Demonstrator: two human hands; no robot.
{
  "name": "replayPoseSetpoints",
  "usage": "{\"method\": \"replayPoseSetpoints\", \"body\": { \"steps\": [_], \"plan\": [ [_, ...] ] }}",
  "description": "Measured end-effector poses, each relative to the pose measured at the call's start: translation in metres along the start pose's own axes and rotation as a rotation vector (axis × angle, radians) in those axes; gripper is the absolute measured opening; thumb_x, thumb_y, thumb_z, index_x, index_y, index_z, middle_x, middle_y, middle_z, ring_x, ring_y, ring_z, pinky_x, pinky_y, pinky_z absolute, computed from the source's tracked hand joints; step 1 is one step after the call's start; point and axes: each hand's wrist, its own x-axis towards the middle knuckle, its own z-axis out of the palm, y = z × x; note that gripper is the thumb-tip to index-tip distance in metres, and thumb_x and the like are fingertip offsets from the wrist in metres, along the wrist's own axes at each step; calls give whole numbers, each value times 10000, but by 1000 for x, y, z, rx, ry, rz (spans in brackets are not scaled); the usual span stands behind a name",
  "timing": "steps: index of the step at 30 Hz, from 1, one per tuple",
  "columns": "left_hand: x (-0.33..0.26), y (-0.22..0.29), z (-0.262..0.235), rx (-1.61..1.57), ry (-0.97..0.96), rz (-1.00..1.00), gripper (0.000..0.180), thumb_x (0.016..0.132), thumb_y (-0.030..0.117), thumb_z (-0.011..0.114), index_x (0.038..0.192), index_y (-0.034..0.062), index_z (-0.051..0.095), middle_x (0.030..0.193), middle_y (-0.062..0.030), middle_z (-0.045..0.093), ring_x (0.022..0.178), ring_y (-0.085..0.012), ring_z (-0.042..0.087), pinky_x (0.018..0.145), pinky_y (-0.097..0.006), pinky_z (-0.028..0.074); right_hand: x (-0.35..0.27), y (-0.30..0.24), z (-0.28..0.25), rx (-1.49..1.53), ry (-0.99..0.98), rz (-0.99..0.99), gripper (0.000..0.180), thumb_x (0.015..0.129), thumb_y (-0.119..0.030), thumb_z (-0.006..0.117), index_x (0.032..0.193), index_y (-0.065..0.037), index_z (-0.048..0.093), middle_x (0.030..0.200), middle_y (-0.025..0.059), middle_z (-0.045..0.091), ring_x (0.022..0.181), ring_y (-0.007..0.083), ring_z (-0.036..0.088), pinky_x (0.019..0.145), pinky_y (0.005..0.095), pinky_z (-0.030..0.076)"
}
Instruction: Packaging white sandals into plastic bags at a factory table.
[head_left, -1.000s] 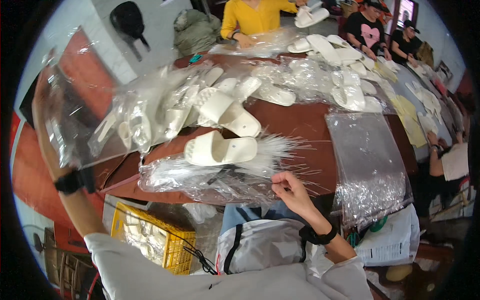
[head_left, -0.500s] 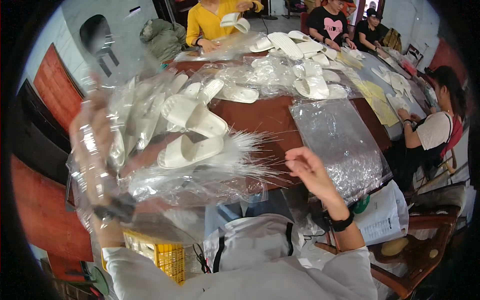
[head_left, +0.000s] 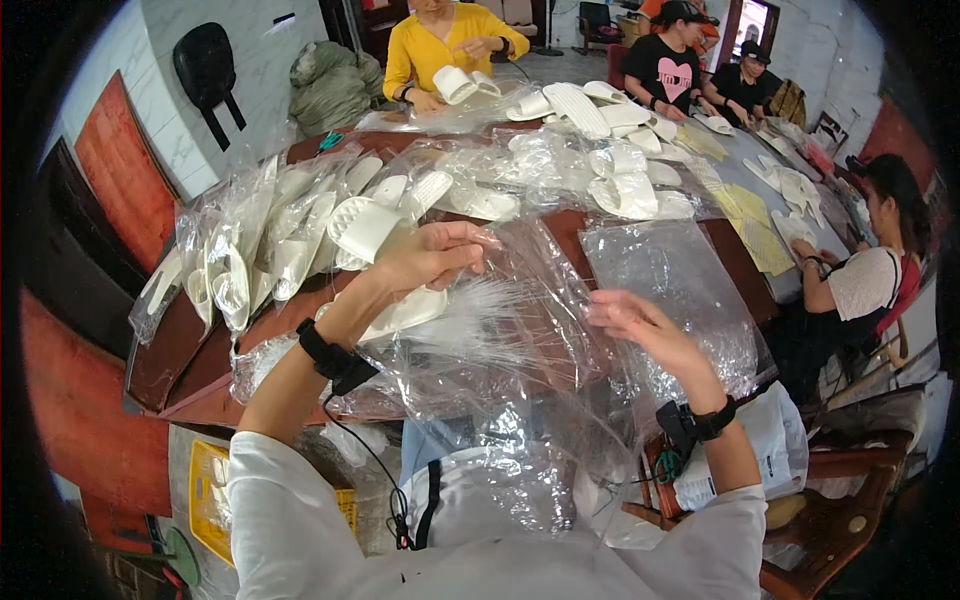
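A clear plastic bag (head_left: 545,270) hangs between my hands, over the near edge of the table. My left hand (head_left: 435,258) pinches its upper edge, fingers closed. At the bag's right side, my right hand (head_left: 650,328) has its fingers pressed together on the film. Behind my left hand lie a white slipper (head_left: 365,226) and a second white slipper (head_left: 408,312), partly covered by my forearm. Thin white plastic strands (head_left: 475,310) fan out beneath the bag. Beside my right hand rests a stack of flat clear bags (head_left: 675,275).
Bagged white slippers (head_left: 290,250) crowd the left of the brown table (head_left: 265,330); loose white slippers (head_left: 590,110) are heaped at the far side. Yellow sheets (head_left: 755,225) lie to the right. Several people work around the tables. A yellow crate (head_left: 210,500) and wooden chair (head_left: 845,520) stand nearby.
My left hand has swung from the far left to the middle, bringing the clear bag with it. My right hand has moved slightly right and now meets the bag's edge.
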Motion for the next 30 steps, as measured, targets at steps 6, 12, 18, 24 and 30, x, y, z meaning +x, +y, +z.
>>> {"method": "replayPoseSetpoints", "body": {
  "steps": [6,12,18,24,30],
  "plan": [
    [-2,-4,-8,275,38,120,261,893,164,633,1137,81,590,765,49,590,520,2,407,462,-164,294,22,22,1,-46,-7,75,259,930,-268,587,1081,-57,580,942,16,604,856,113,617,710,241,527],
    [-4,-4,-18,472,-35,-128,287,885,250,648,1104,68,606,787,20,611,657,-34,509,550,-201,399,0,11,-27,-153,182,56,168,896,-225,639,885,-67,584,688,-40,550,622,35,513,521,201,405],
    [29,-33,-21,399,-279,-185,275,900,292,620,1012,41,608,806,-12,642,660,-72,584,578,-210,460,-42,13,-63,-170,334,48,225,900,-267,622,804,-72,565,682,-33,540,603,46,500,510,202,393],
    [97,-28,28,407,-97,-76,262,891,290,620,918,29,623,730,-35,649,532,-97,586,490,-204,434,-73,41,-114,-238,465,166,258,946,-297,538,798,-88,567,682,-46,511,592,40,492,514,206,387],
    [167,-44,76,869,137,127,219,856,252,623,818,39,654,690,-100,670,505,-151,622,522,-284,484,-65,79,-200,-422,492,126,223,918,-252,579,819,-53,575,619,-16,502,615,66,518,553,248,444]
  ]
}}
